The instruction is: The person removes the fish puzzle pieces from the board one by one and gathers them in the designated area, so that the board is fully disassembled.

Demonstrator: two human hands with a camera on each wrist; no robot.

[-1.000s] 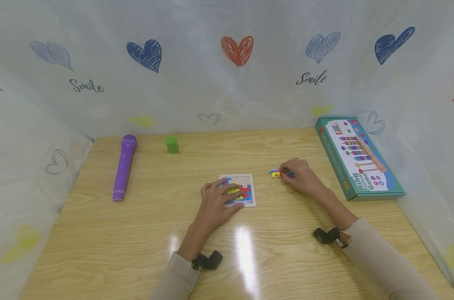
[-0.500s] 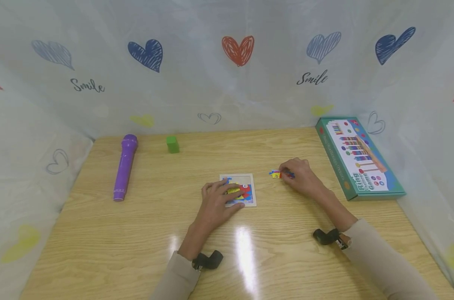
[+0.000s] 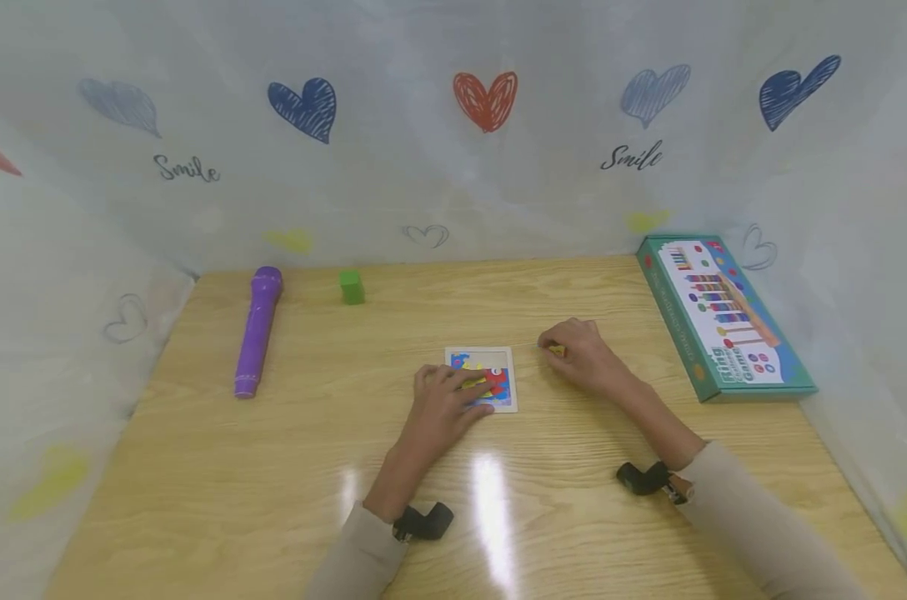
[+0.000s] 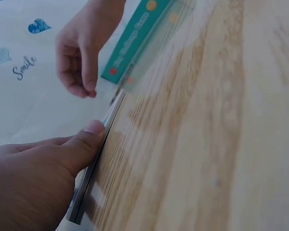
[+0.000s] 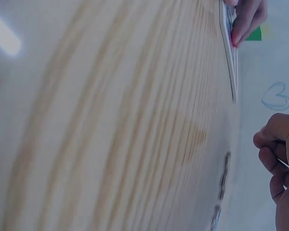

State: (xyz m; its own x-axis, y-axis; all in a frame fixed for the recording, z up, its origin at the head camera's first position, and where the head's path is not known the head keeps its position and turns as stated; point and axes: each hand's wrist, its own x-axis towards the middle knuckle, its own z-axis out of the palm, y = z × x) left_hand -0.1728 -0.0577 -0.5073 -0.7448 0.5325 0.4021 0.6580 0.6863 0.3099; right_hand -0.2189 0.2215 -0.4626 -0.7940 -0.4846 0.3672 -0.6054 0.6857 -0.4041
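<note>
My left hand (image 3: 448, 406) rests over a small framed jigsaw puzzle (image 3: 504, 398) with spread fingers on its red, yellow and blue picture. In the left wrist view the thumb (image 4: 89, 142) lies against the board's near edge. My right hand (image 3: 584, 357) is to the right of the puzzle, its fingers bent. Under it a bit of a yellow puzzle piece (image 3: 558, 351) shows between thumb and finger. In the right wrist view, thin puzzle pieces (image 5: 224, 177) lie on the table, apart from the right fingertips; no piece is visible in that hand.
A purple toy microphone (image 3: 257, 333) lies at the left, with a green block (image 3: 352, 287) near the back edge. The green ring game box (image 3: 724, 321) lies at the right. A printed plastic sheet (image 3: 423, 192) hangs behind the wooden table (image 3: 273, 483).
My right hand has shifted slightly left and now covers most of the loose pieces that showed beside its fingers. The left hand stays on the puzzle. The head view has turned slightly.
</note>
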